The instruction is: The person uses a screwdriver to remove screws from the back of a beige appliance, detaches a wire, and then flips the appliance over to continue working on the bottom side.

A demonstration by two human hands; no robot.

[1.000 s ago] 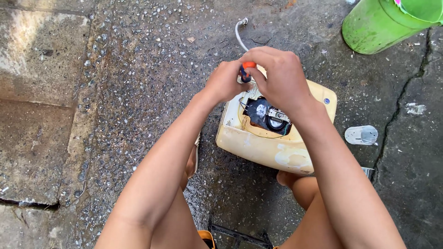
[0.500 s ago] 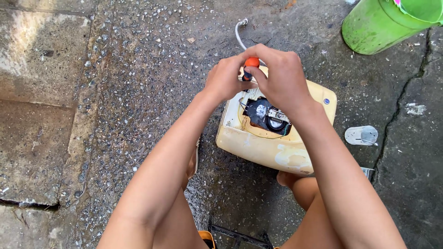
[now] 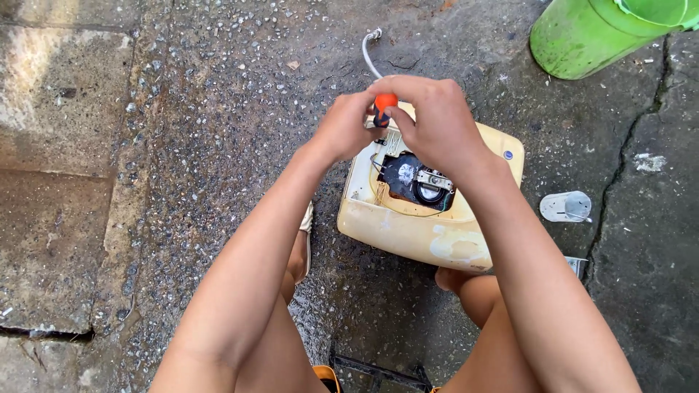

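A yellowed cream plastic appliance housing (image 3: 429,233) lies on wet concrete with a dark opening (image 3: 416,182) showing wires and metal parts. A white cord (image 3: 370,51) runs off its far end. Both hands meet over the housing's far edge on a screwdriver with an orange and dark handle (image 3: 384,105), held upright. My left hand (image 3: 348,127) grips it from the left. My right hand (image 3: 431,120) wraps over it from the right, hiding the shaft and tip.
A green plastic bucket (image 3: 604,36) stands at the top right. A small clear plastic cap (image 3: 566,207) lies right of the housing by a crack in the concrete. My knees and a dark frame (image 3: 378,372) are at the bottom.
The hands have shifted slightly on the screwdriver handle, more of the orange top now showing. The housing has not moved.
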